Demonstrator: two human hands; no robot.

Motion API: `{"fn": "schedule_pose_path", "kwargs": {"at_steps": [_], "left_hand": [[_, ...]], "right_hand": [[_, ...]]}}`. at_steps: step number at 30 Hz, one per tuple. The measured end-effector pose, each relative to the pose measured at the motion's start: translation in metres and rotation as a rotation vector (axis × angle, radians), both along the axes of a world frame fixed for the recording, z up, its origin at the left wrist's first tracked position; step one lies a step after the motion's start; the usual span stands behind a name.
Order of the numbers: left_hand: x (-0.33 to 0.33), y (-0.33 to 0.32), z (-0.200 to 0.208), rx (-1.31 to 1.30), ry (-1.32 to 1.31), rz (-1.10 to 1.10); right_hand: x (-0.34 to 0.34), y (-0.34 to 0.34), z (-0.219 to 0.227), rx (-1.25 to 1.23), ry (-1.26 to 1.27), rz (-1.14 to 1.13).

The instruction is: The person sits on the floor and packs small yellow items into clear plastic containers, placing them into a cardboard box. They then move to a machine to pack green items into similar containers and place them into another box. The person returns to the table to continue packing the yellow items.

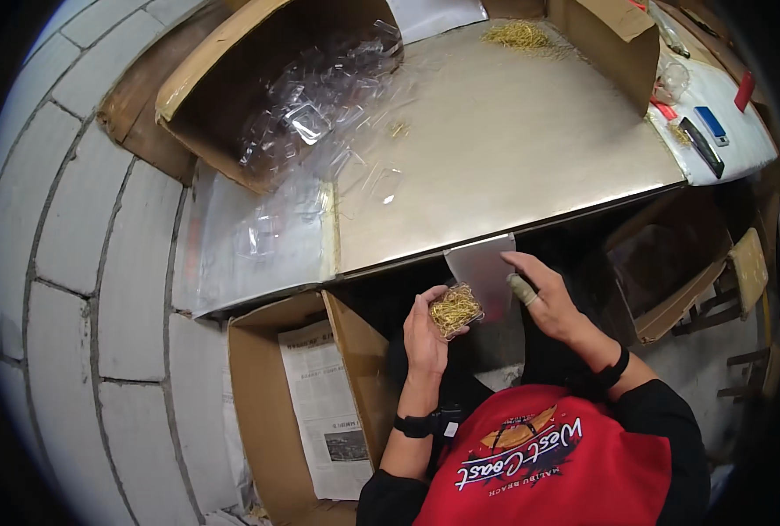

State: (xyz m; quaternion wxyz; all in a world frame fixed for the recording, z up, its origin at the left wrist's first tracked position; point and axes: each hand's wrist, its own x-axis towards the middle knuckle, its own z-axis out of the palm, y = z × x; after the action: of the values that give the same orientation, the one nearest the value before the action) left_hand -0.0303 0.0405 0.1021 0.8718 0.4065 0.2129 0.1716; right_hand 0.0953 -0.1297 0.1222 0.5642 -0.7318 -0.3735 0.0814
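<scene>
My left hand (427, 337) is closed around a small clear plastic box (456, 310) filled with tangled gold-coloured wire pieces. To its right, my right hand (543, 298) has its fingers and thumb apart, with nothing seen between them. Tan wrapping covers one of its digits. Its fingertips are close to a translucent sheet (484, 263) at the table's front edge; whether they touch it I cannot tell. Both hands are just in front of the table, above my lap.
Many clear plastic boxes (306, 123) spill from a tipped cardboard box (188, 83) onto the metal table (512, 149). A gold wire pile (520, 35) lies at the back. A newspaper-lined carton (258, 412) stands lower left. A blue object (711, 125) and black stapler-like tool (701, 146) lie right.
</scene>
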Motion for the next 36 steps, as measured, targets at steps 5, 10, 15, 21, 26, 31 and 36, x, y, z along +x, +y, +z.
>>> {"fn": "schedule_pose_path", "kwargs": {"at_steps": [5,10,15,21,26,31,36], "left_hand": [[0.000,0.001,-0.010,-0.034,-0.035,-0.049],[-0.001,-0.005,-0.013,-0.078,-0.062,-0.003],[-0.003,-0.013,-0.016,-0.048,-0.028,-0.036],[0.000,-0.021,-0.014,0.007,0.020,-0.092],[0.000,-0.024,-0.020,-0.014,0.026,-0.080],[0.002,-0.021,-0.023,-0.060,0.027,-0.028],[0.006,-0.028,-0.027,-0.025,-0.005,0.010]], "right_hand": [[-0.012,0.007,-0.013,-0.003,0.361,0.130],[-0.016,0.011,-0.008,-0.018,0.512,0.157],[-0.016,0.014,-0.020,0.006,0.769,0.223],[-0.017,0.015,-0.030,-0.148,0.664,0.119],[-0.015,0.010,-0.028,-0.261,0.503,0.040],[-0.018,0.004,-0.001,-0.042,-0.396,-0.014],[-0.033,0.017,-0.005,-0.079,-0.620,0.256]]}}
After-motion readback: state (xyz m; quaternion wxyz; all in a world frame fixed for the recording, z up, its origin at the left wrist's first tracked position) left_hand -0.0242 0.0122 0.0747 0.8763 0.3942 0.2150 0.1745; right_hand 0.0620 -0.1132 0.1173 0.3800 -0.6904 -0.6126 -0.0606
